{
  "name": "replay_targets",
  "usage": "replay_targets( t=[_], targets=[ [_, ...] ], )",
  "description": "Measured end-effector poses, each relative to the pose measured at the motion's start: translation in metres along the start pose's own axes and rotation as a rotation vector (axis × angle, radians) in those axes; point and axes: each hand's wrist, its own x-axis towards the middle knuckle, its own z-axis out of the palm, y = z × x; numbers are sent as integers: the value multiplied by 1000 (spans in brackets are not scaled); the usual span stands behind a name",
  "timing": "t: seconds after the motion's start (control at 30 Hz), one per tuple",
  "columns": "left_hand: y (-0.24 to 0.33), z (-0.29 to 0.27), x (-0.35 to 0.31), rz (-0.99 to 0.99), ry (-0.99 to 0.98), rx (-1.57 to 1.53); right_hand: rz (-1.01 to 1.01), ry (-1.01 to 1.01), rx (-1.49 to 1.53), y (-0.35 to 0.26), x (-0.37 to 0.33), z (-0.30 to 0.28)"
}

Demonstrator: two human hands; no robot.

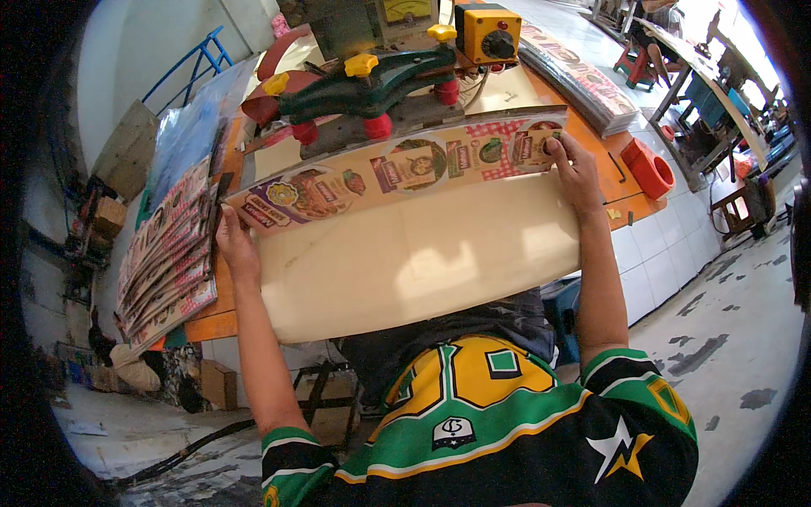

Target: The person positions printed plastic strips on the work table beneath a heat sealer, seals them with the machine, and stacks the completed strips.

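Note:
A long printed strip [355, 188] with food pictures and red checks stretches between my two hands, tilted up slightly to the right. My left hand [238, 241] pinches its left end with the thumb on top. At the right end my right hand [575, 169] grips it, thumb over the face and fingers behind. The strip's far edge lies along the front of a press-like machine with a dark green clamp bar [367, 89], yellow knobs and red feet. Below the strip, a smooth cream board [405, 262] curves toward my body.
Overlapping printed sheets [169, 262] fan out at the left, near clear plastic film [182, 152]. Another printed stack [583, 80] lies at the far right. A red ring-shaped holder [647, 168] and a hex key [617, 167] rest on the orange table [621, 207]. A yellow-black dial box [488, 34] tops the machine.

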Motion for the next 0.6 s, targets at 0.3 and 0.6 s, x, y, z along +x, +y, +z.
replay_targets(
  t=[0.3,0.6],
  targets=[
    [-11,-21,5,-62,85,-3,68,-40,88,-3,-1,2],
    [-13,-27,5,-17,157,110,88,-57,72,-7,0,2]
  ],
)
